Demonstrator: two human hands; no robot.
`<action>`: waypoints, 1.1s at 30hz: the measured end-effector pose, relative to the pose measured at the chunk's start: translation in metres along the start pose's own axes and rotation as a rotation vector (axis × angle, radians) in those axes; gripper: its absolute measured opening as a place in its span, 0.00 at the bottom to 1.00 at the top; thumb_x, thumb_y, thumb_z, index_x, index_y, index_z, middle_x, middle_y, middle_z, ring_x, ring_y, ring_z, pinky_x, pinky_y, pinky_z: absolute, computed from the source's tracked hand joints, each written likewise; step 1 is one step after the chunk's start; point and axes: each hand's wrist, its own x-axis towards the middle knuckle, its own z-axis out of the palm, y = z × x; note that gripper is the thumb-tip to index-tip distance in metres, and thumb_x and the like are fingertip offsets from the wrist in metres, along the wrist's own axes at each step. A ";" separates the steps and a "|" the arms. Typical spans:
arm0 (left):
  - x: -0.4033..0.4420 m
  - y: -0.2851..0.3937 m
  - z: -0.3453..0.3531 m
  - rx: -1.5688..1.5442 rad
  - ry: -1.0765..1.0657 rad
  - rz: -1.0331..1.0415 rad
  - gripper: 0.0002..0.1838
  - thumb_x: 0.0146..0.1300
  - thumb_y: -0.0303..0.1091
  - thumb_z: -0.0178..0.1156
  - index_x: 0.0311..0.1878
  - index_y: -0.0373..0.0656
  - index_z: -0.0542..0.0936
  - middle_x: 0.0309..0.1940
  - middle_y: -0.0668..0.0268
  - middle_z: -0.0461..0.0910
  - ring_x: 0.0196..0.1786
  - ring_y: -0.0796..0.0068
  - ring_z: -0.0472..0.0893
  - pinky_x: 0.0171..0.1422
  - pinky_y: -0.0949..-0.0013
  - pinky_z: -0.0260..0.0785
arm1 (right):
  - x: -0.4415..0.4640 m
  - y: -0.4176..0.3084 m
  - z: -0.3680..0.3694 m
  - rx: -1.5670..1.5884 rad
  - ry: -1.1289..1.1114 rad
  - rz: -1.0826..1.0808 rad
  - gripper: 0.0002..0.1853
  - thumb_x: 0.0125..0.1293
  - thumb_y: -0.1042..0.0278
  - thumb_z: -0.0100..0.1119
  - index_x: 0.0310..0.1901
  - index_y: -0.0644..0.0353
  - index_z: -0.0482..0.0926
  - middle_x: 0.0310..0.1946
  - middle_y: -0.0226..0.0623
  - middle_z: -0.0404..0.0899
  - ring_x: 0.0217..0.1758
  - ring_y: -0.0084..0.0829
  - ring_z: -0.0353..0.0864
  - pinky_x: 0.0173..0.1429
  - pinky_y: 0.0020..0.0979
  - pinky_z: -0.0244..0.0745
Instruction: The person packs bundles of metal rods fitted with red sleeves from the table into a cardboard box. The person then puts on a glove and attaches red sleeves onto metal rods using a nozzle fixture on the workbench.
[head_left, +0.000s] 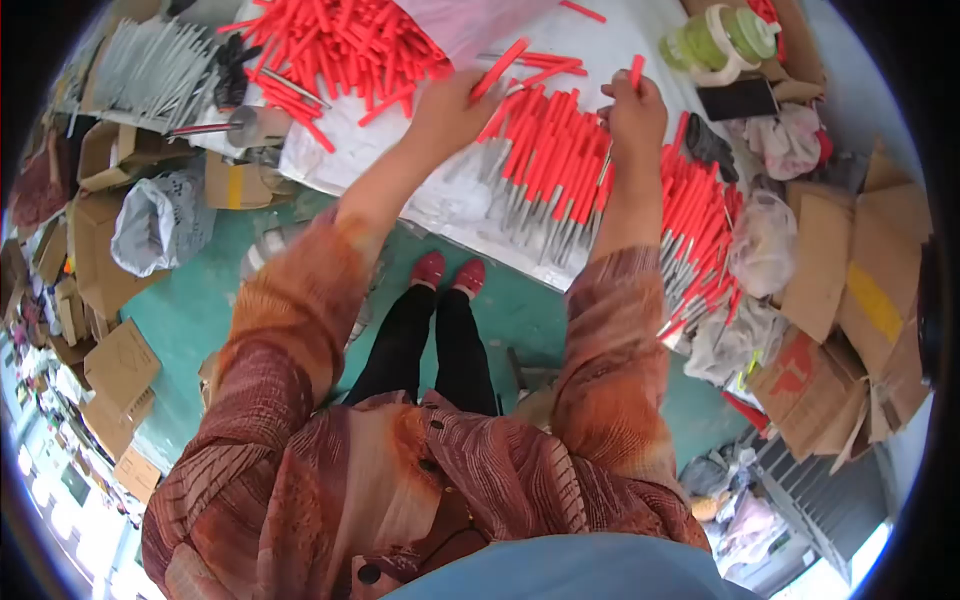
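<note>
My left hand (pixel 455 112) is closed on a red tube (pixel 500 68), held at a slant above the white table (pixel 430 205). My right hand (pixel 637 112) pinches another red tube (pixel 637 70), which points away from me. Between and below my hands lies a row of red tubes with silver metal rods (pixel 550 160) in them. More of these (pixel 695 235) lie to the right of my right wrist. A big heap of loose red tubes (pixel 340 50) is at the back left, beside a pink sheet (pixel 465 30).
A green bottle (pixel 705 45) and a black phone (pixel 738 98) are at the back right. White rods (pixel 155 65) fill a box at the far left. Cardboard boxes (pixel 835 300) flank the table. A white bag (pixel 160 225) stands at left.
</note>
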 end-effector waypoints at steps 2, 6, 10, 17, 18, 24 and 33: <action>0.056 -0.002 0.034 0.091 0.044 0.337 0.15 0.61 0.43 0.55 0.43 0.44 0.79 0.35 0.52 0.80 0.40 0.48 0.78 0.45 0.54 0.70 | -0.047 -0.008 -0.027 -0.036 0.038 0.021 0.14 0.67 0.59 0.54 0.42 0.62 0.75 0.24 0.32 0.76 0.20 0.17 0.70 0.23 0.21 0.65; 0.106 0.006 0.069 0.243 -0.185 0.268 0.18 0.55 0.41 0.60 0.44 0.38 0.79 0.41 0.49 0.79 0.44 0.49 0.78 0.51 0.56 0.70 | -0.128 0.031 -0.074 -0.199 -0.010 0.222 0.13 0.65 0.62 0.55 0.41 0.66 0.75 0.25 0.34 0.76 0.23 0.20 0.70 0.28 0.25 0.66; 0.122 0.008 0.085 0.409 -0.288 0.117 0.19 0.45 0.37 0.64 0.39 0.35 0.81 0.37 0.46 0.79 0.42 0.49 0.79 0.47 0.57 0.71 | -0.146 0.054 -0.131 -0.512 0.263 -0.046 0.12 0.61 0.64 0.58 0.36 0.66 0.75 0.20 0.40 0.72 0.24 0.30 0.70 0.31 0.32 0.66; 0.143 0.020 0.094 0.703 -0.384 0.044 0.18 0.49 0.41 0.57 0.38 0.36 0.82 0.35 0.48 0.81 0.41 0.52 0.80 0.45 0.57 0.72 | -0.058 0.077 -0.199 -0.910 0.399 -0.156 0.26 0.63 0.52 0.52 0.48 0.73 0.73 0.41 0.58 0.75 0.44 0.54 0.74 0.51 0.45 0.70; 0.142 0.022 0.087 0.714 -0.384 0.036 0.18 0.49 0.41 0.57 0.38 0.36 0.82 0.35 0.48 0.81 0.41 0.52 0.80 0.45 0.57 0.72 | -0.052 0.075 -0.196 -0.943 0.349 -0.100 0.32 0.62 0.46 0.54 0.51 0.73 0.72 0.44 0.57 0.74 0.47 0.53 0.74 0.54 0.46 0.69; 0.094 0.056 0.027 0.664 -0.343 0.025 0.24 0.52 0.47 0.54 0.45 0.36 0.80 0.34 0.48 0.81 0.40 0.52 0.81 0.45 0.57 0.72 | -0.062 0.078 -0.149 -1.332 0.465 -0.196 0.56 0.38 0.24 0.63 0.56 0.71 0.67 0.46 0.55 0.72 0.50 0.53 0.72 0.48 0.49 0.72; 0.028 -0.050 0.074 0.256 -0.072 -0.294 0.35 0.54 0.59 0.57 0.47 0.31 0.75 0.47 0.42 0.76 0.53 0.47 0.76 0.57 0.54 0.67 | -0.068 0.076 -0.123 -1.358 0.491 -0.087 0.59 0.32 0.23 0.66 0.56 0.72 0.65 0.43 0.54 0.71 0.48 0.52 0.71 0.43 0.50 0.73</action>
